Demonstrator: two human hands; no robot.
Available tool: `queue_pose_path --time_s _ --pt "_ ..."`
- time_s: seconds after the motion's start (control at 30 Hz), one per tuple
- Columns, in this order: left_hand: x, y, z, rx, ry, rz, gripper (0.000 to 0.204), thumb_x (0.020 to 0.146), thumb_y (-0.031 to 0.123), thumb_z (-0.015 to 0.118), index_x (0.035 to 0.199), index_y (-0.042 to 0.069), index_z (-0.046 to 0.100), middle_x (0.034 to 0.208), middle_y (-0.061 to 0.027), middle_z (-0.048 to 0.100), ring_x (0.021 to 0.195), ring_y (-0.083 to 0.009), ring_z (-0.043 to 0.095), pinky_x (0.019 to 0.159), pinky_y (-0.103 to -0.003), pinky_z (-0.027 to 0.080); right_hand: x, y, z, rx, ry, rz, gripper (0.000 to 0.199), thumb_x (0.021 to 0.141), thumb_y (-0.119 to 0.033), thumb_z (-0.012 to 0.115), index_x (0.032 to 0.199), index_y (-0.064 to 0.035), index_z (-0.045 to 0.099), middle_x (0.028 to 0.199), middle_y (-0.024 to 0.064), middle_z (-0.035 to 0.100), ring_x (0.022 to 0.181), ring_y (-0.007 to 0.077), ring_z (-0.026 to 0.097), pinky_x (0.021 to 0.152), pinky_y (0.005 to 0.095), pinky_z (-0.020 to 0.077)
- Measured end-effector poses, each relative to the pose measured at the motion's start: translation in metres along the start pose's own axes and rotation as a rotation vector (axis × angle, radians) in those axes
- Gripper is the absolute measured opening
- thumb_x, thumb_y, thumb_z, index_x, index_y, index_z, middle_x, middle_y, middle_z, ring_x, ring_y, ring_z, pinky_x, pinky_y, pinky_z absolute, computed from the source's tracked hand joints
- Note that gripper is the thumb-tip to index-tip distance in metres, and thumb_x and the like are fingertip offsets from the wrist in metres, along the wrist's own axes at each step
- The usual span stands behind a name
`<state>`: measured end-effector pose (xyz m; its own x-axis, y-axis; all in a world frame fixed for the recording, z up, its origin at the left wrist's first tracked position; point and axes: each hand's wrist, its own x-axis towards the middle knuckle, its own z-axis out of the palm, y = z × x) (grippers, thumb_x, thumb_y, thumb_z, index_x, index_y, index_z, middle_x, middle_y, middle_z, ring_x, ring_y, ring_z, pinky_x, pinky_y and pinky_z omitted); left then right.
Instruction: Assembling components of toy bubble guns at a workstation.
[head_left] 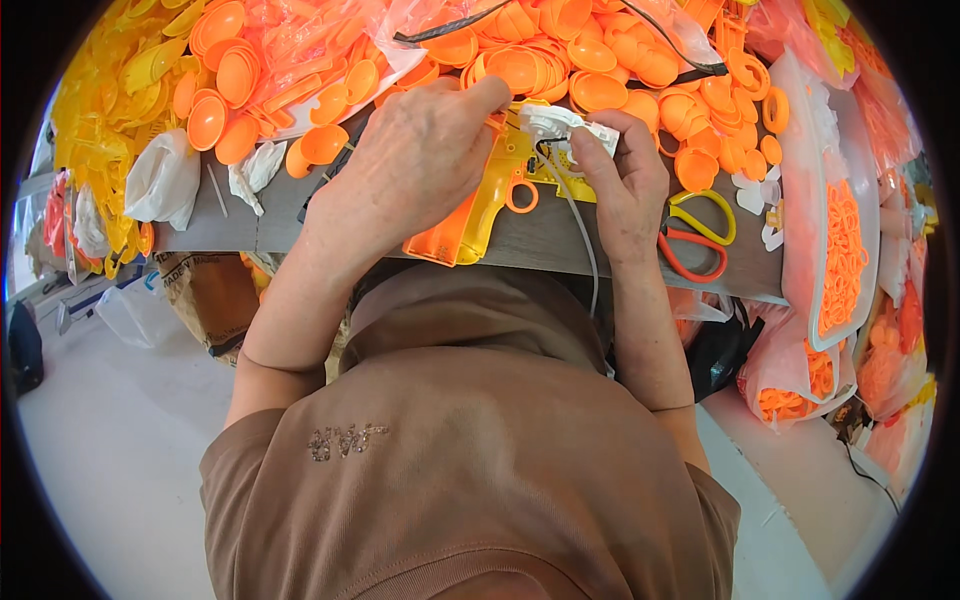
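Lengthwise, yellow housing (488,208) runs diag., lower L to upper R.

beneath the fingers (597,165) lies a grey tabletop (750,260), its front edge curving across the view. well below them to the left spreads a pale, smooth floor (130,430), showing again to the lower right. far left of the fingers, whitish light brightens the rim.

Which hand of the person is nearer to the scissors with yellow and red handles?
Right. The right hand, holding the white part, is just left of the scissors; the left hand is farther left, by the orange-and-yellow housing.
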<state>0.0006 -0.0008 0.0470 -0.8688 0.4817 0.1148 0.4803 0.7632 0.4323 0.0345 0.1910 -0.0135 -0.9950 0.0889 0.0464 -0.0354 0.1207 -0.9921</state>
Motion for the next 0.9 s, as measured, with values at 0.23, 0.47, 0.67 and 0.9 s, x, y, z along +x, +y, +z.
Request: queue_pose_path --time_s 0.23,0.47,0.67,0.9 --pt "0.000 0.001 0.011 -0.014 -0.008 0.023 0.012 0.081 0.011 0.053 0.091 0.003 0.052 0.061 -0.0162 0.057 0.062 -0.0327 0.060 0.054 -0.043 0.046 0.002 0.000 0.003 0.115 0.013 -0.049 0.023 0.088 -0.010 0.057 0.108 0.0005 0.051 0.091 0.0051 0.058 0.079 0.0079 0.055 0.068 0.0213 0.0459" --pt "-0.003 -0.006 0.024 0.005 0.154 0.063 0.017 0.080 0.012 0.059 0.093 0.005 0.050 0.062 -0.0134 0.057 0.060 -0.0326 0.059 0.054 -0.043 0.045 0.000 -0.001 0.001 0.258 0.066 -0.059 0.019 0.089 -0.012 0.057 0.104 0.0006 0.054 0.086 0.0033 0.058 0.077 0.0067 0.054 0.067 0.0206 0.0448" --pt "-0.007 0.000 0.027 -0.036 0.187 -0.022 0.023 0.078 0.015 0.063 0.095 0.005 0.053 0.070 -0.0120 0.059 0.064 -0.0312 0.060 0.054 -0.040 0.046 0.000 -0.002 0.001 0.273 0.072 -0.046 0.019 0.089 -0.012 0.058 0.103 0.0006 0.055 0.086 0.0028 0.059 0.077 0.0064 0.054 0.068 0.0201 0.0442" --pt "-0.008 -0.009 0.046 -0.034 0.390 0.105 0.026 0.074 0.016 0.068 0.095 0.005 0.058 0.073 -0.0098 0.061 0.066 -0.0267 0.061 0.052 -0.035 0.047 0.000 -0.004 0.001 0.295 0.077 -0.042 0.020 0.089 -0.013 0.057 0.103 0.0007 0.055 0.085 0.0028 0.058 0.075 0.0067 0.055 0.067 0.0207 0.0461"
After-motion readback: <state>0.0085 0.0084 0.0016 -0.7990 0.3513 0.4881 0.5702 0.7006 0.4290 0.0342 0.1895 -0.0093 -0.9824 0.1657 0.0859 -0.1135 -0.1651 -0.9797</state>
